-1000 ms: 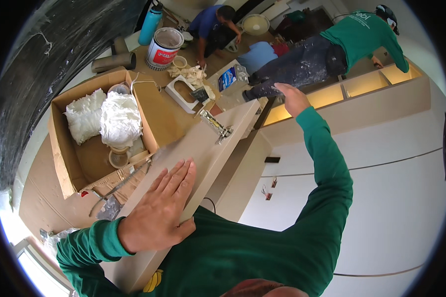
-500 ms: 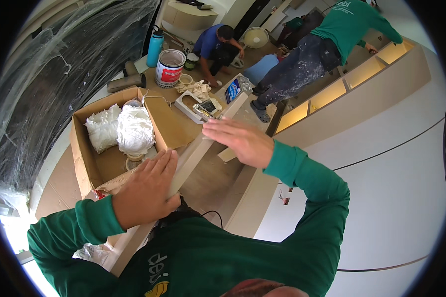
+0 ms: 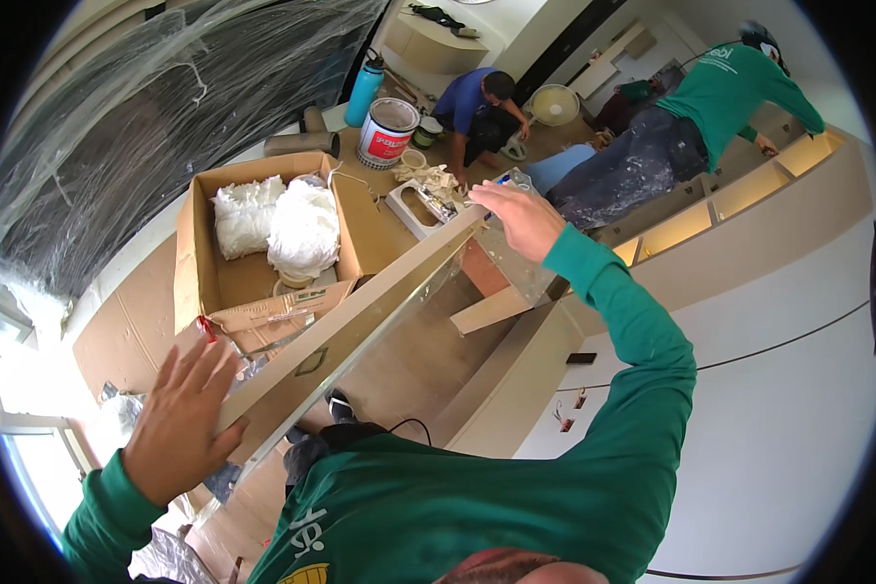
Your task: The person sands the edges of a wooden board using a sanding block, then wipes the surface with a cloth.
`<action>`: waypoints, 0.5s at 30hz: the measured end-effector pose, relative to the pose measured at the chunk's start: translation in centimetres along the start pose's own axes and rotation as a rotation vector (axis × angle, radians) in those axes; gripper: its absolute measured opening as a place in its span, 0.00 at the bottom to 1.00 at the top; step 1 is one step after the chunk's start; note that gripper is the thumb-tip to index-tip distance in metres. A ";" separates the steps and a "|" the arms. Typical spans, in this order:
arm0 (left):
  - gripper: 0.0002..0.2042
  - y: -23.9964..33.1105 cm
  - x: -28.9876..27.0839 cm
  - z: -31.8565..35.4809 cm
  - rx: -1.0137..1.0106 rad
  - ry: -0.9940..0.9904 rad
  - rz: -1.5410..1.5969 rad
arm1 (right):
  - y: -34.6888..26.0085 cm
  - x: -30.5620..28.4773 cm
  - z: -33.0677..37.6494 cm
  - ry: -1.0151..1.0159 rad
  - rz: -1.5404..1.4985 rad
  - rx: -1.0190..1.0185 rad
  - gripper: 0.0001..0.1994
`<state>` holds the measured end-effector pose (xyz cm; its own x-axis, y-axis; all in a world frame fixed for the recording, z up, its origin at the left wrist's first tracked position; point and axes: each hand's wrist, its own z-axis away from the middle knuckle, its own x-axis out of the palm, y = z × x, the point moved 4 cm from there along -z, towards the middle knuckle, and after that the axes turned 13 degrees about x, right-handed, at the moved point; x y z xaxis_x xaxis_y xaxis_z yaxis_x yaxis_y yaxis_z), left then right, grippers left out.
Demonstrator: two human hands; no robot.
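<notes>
A long, pale beige board (image 3: 353, 310) slants from near left to far right in front of me, its narrow edge facing up. My left hand (image 3: 187, 423) is at its near end, fingers spread and thumb against or just over the edge. At the far end is my right hand (image 3: 524, 222), fingers stretched out together, over or touching the board's tip. Neither hand is wrapped round anything. Just beyond the board's left side stands an open cardboard box (image 3: 200, 243) holding white bundles (image 3: 304, 232).
A paint can (image 3: 389, 134), a blue bottle (image 3: 364, 90) and a grey tray with an oval opening (image 3: 406, 216) lie beyond the box. One person crouches in blue (image 3: 464, 97); another in green (image 3: 725, 92) works at lit shelves (image 3: 749, 195). Plastic sheeting (image 3: 165, 117) hangs at left.
My hands have moved apart along the board: the left toward its near end, the right to its far tip. More of the board's side now shows. The view has shifted.
</notes>
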<state>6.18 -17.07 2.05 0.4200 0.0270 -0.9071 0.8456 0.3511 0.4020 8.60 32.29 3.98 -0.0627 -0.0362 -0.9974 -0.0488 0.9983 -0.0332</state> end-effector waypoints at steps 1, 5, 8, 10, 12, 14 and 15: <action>0.41 -0.2 0.1 1.5 -0.046 0.039 -0.012 | -1.1 0.0 0.3 0.027 0.043 -0.007 0.31; 0.43 -0.4 1.2 8.4 -0.188 0.149 -0.074 | -13.9 -0.1 1.2 -0.012 -0.140 -0.206 0.29; 0.42 -1.1 1.5 12.9 -0.215 0.170 -0.104 | -12.9 0.4 1.1 -0.055 -0.065 -0.110 0.29; 0.42 -1.8 1.9 16.6 -0.235 0.145 -0.069 | -7.8 0.2 0.8 -0.001 0.104 0.107 0.27; 0.41 -2.4 1.7 19.6 -0.205 0.162 -0.017 | -11.4 0.7 1.3 -0.030 0.030 0.120 0.27; 0.39 -2.9 2.5 22.4 -0.196 0.186 0.197 | -22.5 1.3 1.8 -0.079 -0.033 -0.066 0.28; 0.38 -3.1 2.7 23.3 -0.179 0.184 0.300 | -27.4 1.8 2.7 -0.068 -0.101 -0.219 0.29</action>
<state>12.34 -39.89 1.20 0.5599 0.3150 -0.7663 0.6169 0.4589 0.6394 12.47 4.96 2.97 0.0204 -0.1246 -0.9920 -0.2667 0.9556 -0.1255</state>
